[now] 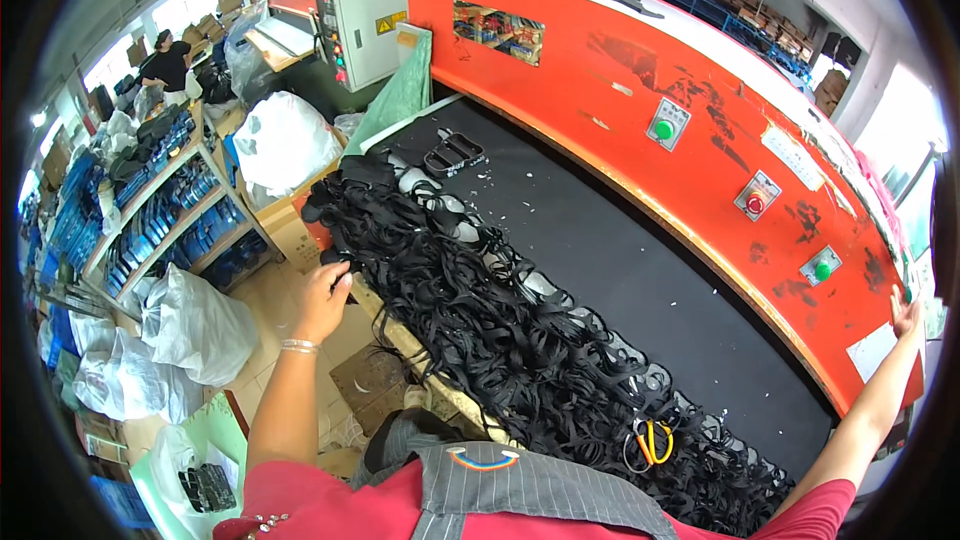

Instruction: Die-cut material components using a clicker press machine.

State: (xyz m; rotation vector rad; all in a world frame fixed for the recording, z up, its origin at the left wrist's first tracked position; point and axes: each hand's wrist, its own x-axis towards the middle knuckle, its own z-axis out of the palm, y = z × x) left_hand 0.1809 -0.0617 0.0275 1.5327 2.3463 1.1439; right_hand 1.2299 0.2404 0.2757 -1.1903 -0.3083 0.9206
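Observation:
My left hand (322, 304) is at the left end of a long heap of black strap-like cut pieces (450, 310). Its thumb and fingers are apart, and nothing shows between them. Far to the right, my right hand (906, 312) reaches up to the end of the red machine (620, 120), fingers stretched out beside a small green part; contact is hard to make out. On the heap lie scissors (655, 442) with orange-yellow handles. A black metal frame with compartments (455, 154) rests on the machine's dark bed (610, 240), behind the heap.
Green and red push buttons (755, 202) sit on the machine's front. A grey control cabinet (365, 30) stands at the far left. White sacks (195, 325), a shelf of blue-edged pieces (165, 210) and cardboard boxes fill the left side. Another person (168, 65) stands in the background.

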